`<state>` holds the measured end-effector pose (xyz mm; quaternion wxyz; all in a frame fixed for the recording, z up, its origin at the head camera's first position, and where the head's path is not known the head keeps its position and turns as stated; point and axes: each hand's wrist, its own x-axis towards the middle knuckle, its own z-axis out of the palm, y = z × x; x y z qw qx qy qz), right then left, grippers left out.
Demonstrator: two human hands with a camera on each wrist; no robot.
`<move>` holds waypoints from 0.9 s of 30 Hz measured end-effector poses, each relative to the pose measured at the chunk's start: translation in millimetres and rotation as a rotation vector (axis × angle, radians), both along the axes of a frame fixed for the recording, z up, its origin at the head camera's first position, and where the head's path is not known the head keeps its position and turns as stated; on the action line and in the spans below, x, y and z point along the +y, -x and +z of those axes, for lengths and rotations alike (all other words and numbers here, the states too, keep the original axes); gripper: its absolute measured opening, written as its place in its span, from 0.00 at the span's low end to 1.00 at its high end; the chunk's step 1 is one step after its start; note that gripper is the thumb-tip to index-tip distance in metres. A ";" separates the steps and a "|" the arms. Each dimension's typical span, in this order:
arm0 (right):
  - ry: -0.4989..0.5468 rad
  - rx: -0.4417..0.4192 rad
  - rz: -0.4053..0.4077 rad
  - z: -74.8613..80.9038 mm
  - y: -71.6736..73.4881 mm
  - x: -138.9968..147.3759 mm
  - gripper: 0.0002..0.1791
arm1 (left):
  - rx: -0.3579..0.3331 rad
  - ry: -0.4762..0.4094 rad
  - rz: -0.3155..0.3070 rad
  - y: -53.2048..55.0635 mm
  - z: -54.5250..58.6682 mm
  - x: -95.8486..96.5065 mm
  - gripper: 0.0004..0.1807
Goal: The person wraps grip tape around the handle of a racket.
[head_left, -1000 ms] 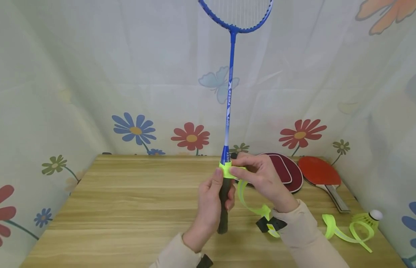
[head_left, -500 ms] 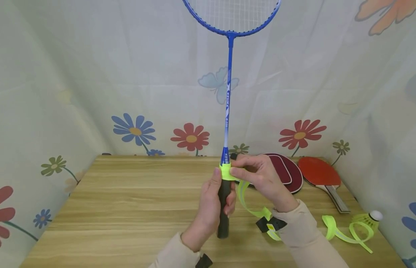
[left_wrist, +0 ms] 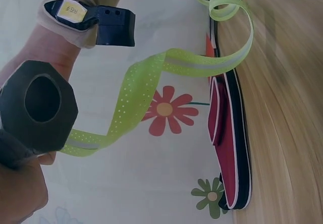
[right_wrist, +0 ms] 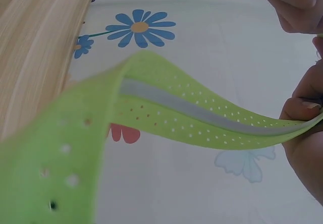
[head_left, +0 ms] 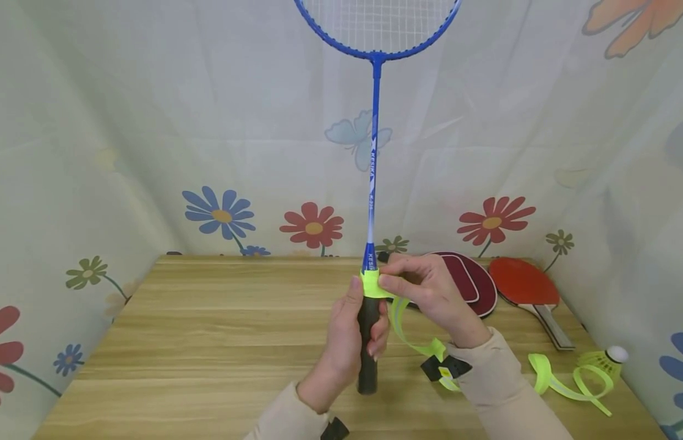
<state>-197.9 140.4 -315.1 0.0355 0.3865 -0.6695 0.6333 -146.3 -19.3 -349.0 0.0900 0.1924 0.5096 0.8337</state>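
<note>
Head view: the left hand [head_left: 349, 330] grips the dark handle [head_left: 367, 376] of a blue badminton racket [head_left: 371, 195], held upright above the counter [head_left: 236, 330]. It looks light and stiff, the handle its natural hold. Just above that grip, the right hand [head_left: 429, 290] pinches yellow-green tape [head_left: 370, 285] wrapped around the handle's top.

Left wrist view: the handle's butt faces us; the tape hangs beyond it in loose twists.

Right wrist view: the perforated tape arches, seemingly soft, pliable, best pinched near the wrap.
</note>
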 end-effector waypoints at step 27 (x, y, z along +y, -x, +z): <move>0.012 0.047 0.008 -1.8 1.2 -1.7 0.04 | -0.079 -0.022 -0.191 0.4 8.9 -2.5 0.33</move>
